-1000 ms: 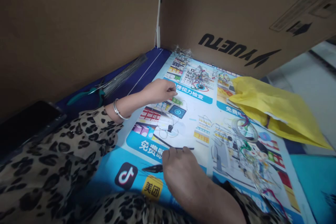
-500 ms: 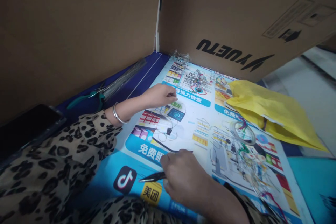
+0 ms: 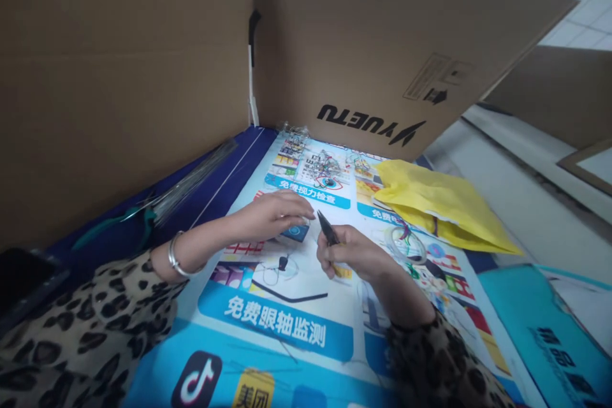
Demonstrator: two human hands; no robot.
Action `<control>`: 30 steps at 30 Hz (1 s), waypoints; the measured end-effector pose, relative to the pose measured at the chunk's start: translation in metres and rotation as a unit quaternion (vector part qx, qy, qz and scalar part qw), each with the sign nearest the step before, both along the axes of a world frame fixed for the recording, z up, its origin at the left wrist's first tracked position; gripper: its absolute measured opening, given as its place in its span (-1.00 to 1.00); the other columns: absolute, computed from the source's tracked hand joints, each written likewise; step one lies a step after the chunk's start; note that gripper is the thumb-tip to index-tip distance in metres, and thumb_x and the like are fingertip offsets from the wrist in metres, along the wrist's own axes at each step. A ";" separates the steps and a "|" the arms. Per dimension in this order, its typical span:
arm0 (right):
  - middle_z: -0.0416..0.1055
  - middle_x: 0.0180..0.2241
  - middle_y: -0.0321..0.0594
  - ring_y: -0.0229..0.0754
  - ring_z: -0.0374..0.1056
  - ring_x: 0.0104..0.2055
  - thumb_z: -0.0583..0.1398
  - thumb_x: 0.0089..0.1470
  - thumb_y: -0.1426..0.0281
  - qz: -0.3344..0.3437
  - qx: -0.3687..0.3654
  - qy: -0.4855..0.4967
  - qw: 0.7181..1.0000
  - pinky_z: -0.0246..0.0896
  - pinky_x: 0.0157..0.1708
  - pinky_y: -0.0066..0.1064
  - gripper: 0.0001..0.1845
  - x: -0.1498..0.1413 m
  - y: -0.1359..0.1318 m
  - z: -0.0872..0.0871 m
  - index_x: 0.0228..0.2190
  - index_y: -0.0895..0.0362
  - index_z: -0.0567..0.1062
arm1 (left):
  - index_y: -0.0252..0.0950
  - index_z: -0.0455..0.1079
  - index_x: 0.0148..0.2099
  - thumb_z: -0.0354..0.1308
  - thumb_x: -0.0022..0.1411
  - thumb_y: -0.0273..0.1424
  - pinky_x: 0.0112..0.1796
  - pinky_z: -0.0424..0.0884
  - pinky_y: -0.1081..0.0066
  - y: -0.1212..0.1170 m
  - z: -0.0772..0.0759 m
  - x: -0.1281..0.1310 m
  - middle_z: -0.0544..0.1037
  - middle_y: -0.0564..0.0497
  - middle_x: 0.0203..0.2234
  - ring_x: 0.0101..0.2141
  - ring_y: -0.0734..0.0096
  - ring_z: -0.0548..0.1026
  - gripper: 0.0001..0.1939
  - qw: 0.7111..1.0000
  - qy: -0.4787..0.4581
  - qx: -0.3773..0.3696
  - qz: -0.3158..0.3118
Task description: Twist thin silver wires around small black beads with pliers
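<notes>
My right hand (image 3: 351,252) grips dark-jawed pliers (image 3: 327,227), their tips pointing up and left. Just left of those tips is my left hand (image 3: 277,215), a silver bangle (image 3: 174,256) at its wrist. Its thumb and fingers come together at the tips; whatever is between them is too fine to make out. Both hands are above a printed poster sheet (image 3: 275,319). Below them lies a thin wire loop with a small black piece (image 3: 283,262). A tangle of fine wires (image 3: 327,169) rests farther back.
Cardboard panels (image 3: 363,44) stand behind and left. On the left are teal-handled pliers (image 3: 105,229), a bundle of straight wires (image 3: 196,182) and a dark phone (image 3: 29,284). To the right lie a yellow pouch (image 3: 440,204), a clear tape roll (image 3: 406,245) and a turquoise packet (image 3: 535,325).
My right hand has raised the pliers from the poster's near part up beside my left hand and turned their jaws upward. My left hand's fingers have straightened somewhat. The camera view has shifted.
</notes>
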State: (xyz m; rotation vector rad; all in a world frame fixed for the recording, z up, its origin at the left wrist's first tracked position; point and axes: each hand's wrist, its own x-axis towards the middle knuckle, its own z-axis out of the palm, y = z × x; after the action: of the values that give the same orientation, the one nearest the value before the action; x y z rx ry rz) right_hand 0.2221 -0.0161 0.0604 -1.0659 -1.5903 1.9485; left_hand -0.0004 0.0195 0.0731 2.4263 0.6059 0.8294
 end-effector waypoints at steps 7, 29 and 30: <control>0.35 -0.68 -0.35 -0.35 0.24 -0.65 0.19 -0.15 0.45 0.006 -0.001 0.030 1.000 0.05 -0.62 -0.52 -0.92 -0.002 0.001 -0.004 -0.55 0.18 0.33 | -0.26 0.42 -0.17 -0.04 0.28 -0.54 -0.12 0.25 0.28 -0.008 -0.008 0.004 0.52 -0.04 -0.25 -0.13 0.31 0.37 -0.77 0.958 0.151 0.243 0.008; 0.35 -0.66 -0.35 -0.33 0.26 -0.58 0.27 -0.19 0.34 -0.044 0.089 -0.106 0.989 0.12 -0.53 -0.50 -0.82 -0.003 0.007 -0.010 -0.49 0.18 0.43 | -0.38 0.38 -0.18 -0.02 0.28 -0.49 -0.23 0.31 0.29 -0.015 -0.015 0.010 0.47 -0.08 -0.34 -0.26 0.28 0.35 -0.85 0.902 0.228 0.364 0.054; 0.35 -0.66 -0.35 -0.32 0.26 -0.59 0.27 -0.19 0.34 -0.045 0.088 -0.110 0.989 0.13 -0.54 -0.50 -0.81 -0.003 0.007 -0.011 -0.49 0.18 0.43 | -0.39 0.38 -0.18 -0.02 0.28 -0.49 -0.23 0.32 0.28 -0.015 -0.016 0.010 0.47 -0.09 -0.33 -0.26 0.27 0.35 -0.84 0.901 0.225 0.366 0.056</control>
State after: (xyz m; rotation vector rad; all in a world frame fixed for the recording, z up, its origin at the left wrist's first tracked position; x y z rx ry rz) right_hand 0.2195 -0.0090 0.0491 -1.2907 -1.7588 1.6431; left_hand 0.0091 0.0044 0.0571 3.3557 0.6882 0.5980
